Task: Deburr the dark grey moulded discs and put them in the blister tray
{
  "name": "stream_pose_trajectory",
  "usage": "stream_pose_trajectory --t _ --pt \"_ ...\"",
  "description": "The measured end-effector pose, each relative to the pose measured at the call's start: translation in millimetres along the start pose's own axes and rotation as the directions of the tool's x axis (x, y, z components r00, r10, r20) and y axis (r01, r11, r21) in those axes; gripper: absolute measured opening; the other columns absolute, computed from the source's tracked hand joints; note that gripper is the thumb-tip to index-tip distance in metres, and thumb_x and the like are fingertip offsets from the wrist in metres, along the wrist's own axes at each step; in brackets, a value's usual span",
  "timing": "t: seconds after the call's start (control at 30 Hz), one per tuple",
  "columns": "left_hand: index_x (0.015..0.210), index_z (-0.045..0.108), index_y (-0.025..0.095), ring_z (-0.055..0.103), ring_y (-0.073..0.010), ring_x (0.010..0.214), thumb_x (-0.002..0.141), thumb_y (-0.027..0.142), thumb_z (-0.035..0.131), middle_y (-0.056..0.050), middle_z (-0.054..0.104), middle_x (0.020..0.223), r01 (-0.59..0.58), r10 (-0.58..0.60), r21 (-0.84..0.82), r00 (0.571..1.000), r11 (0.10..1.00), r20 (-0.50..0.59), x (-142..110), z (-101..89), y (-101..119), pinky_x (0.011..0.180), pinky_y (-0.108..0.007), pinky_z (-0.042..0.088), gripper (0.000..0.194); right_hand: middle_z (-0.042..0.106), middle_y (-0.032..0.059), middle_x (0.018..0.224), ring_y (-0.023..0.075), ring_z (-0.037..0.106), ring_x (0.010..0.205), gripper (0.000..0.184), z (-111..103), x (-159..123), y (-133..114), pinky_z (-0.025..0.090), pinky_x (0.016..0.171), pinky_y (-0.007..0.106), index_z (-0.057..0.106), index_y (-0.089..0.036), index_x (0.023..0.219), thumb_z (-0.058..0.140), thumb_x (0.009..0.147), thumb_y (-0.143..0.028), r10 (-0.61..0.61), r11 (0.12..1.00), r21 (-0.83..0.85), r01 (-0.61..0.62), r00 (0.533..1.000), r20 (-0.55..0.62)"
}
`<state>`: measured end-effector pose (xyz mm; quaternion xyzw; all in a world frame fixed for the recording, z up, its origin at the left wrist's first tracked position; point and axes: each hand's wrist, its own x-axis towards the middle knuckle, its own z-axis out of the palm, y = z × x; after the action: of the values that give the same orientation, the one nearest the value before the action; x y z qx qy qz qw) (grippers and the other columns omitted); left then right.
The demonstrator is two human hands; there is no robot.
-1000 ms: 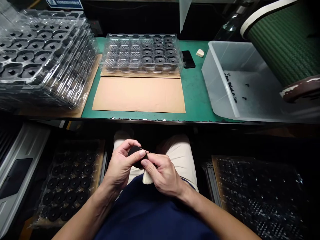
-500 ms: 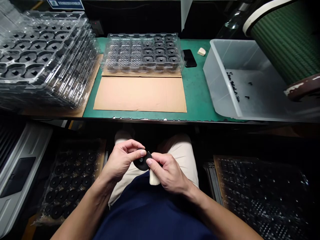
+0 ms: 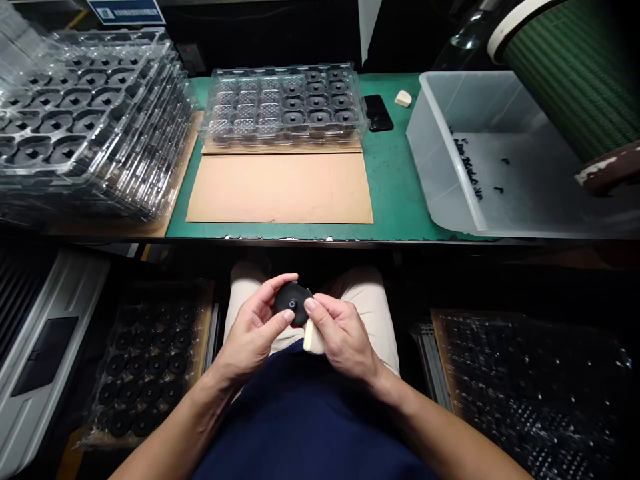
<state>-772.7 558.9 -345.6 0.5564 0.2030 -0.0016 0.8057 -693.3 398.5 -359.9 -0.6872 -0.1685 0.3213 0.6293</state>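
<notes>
Over my lap, my left hand (image 3: 253, 330) and my right hand (image 3: 343, 333) meet around a round black disc part (image 3: 291, 301) with a small centre hole facing me. The left thumb and fingers pinch the disc's left edge. My right fingertips touch its right edge, and a small cream block (image 3: 313, 340) is tucked in the right palm below it. On the green bench top lies a clear blister tray (image 3: 250, 110), its right-hand pockets filled with the same black discs.
A brown cardboard sheet (image 3: 280, 188) lies before the tray. Stacked clear trays (image 3: 85, 113) stand at left, a translucent bin (image 3: 450, 153) with small black bits at right. A black phone (image 3: 379, 112) and cream block (image 3: 403, 98) lie behind. Trays of discs (image 3: 145, 363) sit low at left.
Both hands have risen slightly over my lap and turned the disc, so its face with the centre hole now points at me.
</notes>
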Motion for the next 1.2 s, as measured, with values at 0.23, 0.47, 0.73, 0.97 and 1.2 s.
stream_pose_trajectory --t 0.23,0.47,0.73,0.97,1.2 --pt "0.138 0.064 0.029 0.063 -0.0178 0.108 0.089 0.036 0.079 -0.004 0.066 0.128 -0.058 0.109 0.347 0.986 0.936 -0.129 -0.9 8.7 -1.0 0.092 -0.019 0.051 0.052 0.042 -0.0025 0.065 0.01 0.037 0.06 0.055 -5.7 -3.2 -2.4 0.026 0.054 0.026 0.045 -0.018 0.074 0.041 0.111 -0.059 -0.094 0.992 -0.078 0.094 0.995 0.016" --pt "0.129 0.069 0.03 0.062 -0.0223 0.115 0.078 0.054 0.085 0.0 0.068 0.129 0.112 0.014 0.506 0.971 0.855 -0.239 9.4 19.7 -11.3 0.088 -0.017 0.053 0.059 0.043 -0.0048 0.063 0.0087 0.04 0.058 0.049 -20.5 -13.2 3.2 0.03 0.052 0.022 0.046 -0.018 0.073 0.051 0.107 -0.053 -0.015 0.998 -0.062 0.013 1.0 -0.022" --pt "0.089 0.074 0.018 0.061 -0.0125 0.072 0.068 0.046 0.095 -0.001 0.069 0.084 0.23 -0.174 0.222 0.954 0.947 -0.245 31.9 47.6 -12.4 0.059 -0.014 0.052 0.04 0.045 -0.0056 0.065 0.0082 0.041 0.058 0.037 -46.8 -28.8 10.6 0.032 0.054 0.022 0.051 -0.018 0.072 0.063 0.1 -0.04 -0.077 0.995 -0.056 0.077 0.997 0.006" --pt "0.108 0.084 0.029 0.072 -0.0253 0.103 0.088 0.029 0.081 -0.007 0.076 0.114 -0.229 0.232 0.567 0.97 0.791 0.069 19.2 57.6 0.7 0.095 -0.033 0.06 0.02 0.071 0.0069 0.096 0.0164 0.066 0.083 0.022 -87.9 -37.5 24.3 0.052 0.075 0.028 0.075 -0.017 0.111 0.054 0.106 -0.022 -0.491 0.829 -0.342 0.443 0.869 -0.064" --pt "0.121 0.078 0.035 0.074 -0.0311 0.106 0.079 -0.002 0.077 -0.005 0.073 0.129 -0.665 0.564 0.699 0.694 0.262 0.448 -0.2 52.2 -0.9 0.095 -0.042 0.063 0.057 0.073 0.0127 0.117 0.0212 0.071 0.106 0.042 -100.5 -38.1 22.1 0.06 0.092 0.036 0.065 -0.015 0.135 0.056 0.096 -0.003 -0.709 0.645 -0.458 0.612 0.703 -0.059"
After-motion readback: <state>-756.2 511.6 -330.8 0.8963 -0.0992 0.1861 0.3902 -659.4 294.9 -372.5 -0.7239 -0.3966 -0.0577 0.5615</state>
